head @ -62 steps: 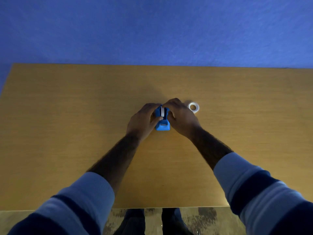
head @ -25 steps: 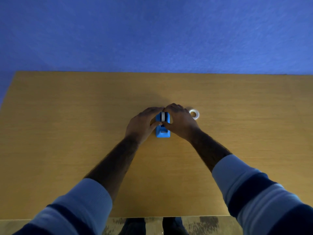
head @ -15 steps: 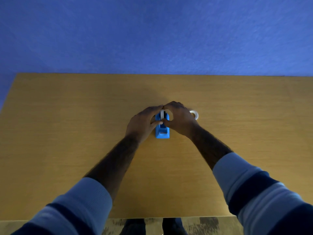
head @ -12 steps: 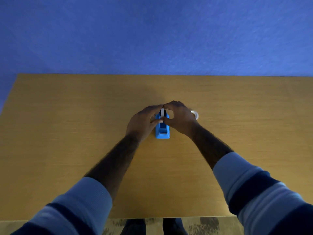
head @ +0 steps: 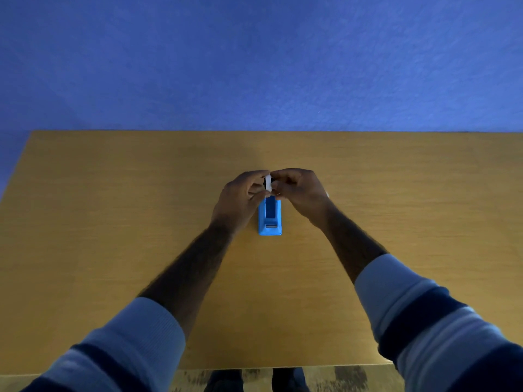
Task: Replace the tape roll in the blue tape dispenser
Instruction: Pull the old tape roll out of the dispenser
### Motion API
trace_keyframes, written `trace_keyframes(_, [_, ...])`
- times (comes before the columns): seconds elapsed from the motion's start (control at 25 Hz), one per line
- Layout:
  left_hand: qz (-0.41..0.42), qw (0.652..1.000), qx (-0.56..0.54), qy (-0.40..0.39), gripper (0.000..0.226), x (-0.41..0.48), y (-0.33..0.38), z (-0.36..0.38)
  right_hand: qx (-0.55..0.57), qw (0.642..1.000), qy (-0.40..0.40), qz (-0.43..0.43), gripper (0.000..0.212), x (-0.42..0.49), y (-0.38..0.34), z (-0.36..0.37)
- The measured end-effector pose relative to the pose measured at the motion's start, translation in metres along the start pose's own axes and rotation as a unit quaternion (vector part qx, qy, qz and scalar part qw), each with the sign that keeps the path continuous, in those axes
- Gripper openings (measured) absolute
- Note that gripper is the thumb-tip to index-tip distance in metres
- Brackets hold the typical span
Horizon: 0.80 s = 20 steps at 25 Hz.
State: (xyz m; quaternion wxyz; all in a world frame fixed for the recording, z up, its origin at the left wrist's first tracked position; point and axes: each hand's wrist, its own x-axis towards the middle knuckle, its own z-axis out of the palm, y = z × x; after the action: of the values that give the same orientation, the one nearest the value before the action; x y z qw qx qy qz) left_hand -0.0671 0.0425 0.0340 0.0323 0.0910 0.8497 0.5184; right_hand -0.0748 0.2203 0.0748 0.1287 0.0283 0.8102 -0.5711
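1. Risk: the roll (head: 268, 184) is pinched by its edges only, lifted above the rear of the dispenser (head: 270, 217). A slip from either side would likely drop it back in the cradle or send it rolling off across the table (head: 113, 222).
2. Risk: a dark hub piece shows at the roll's centre. If it pops out while the hands pull apart, it could fall and get lost; it's too small to tell how it sits.
3. Risk: nothing holds the dispenser down. A tape end caught on the cutter would probably drag or tip it. Can't see any tape end.
4. Risk: a white sliver (head: 327, 194) peeks out behind the right wrist, maybe a second roll; mostly hidden, and the wrist could knock it.
5. Left hand (head: 240, 198): fingers narrow, thumb and fingertips closed on the roll's left side.
6. Right hand (head: 297, 190): fingers narrow, curled, tips pressing the roll's right side.
7. Dispenser sits flat on the table mid-front, cradle looks empty, cutter end toward the person.
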Motion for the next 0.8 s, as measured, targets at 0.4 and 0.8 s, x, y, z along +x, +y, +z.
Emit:
trace_keyframes(0.4, [-0.019,0.999,-0.037,-0.012,0.048,0.013,0.006,0.001,0.088,0.995,0.011,0.047,0.02,0.007,-0.002,-0.001])
trace_keyframes(0.8, [-0.023,0.997,-0.056,-0.036,0.048,0.036,0.002,-0.009,0.086,0.995,0.029,0.051,0.018,0.024,-0.003,-0.003])
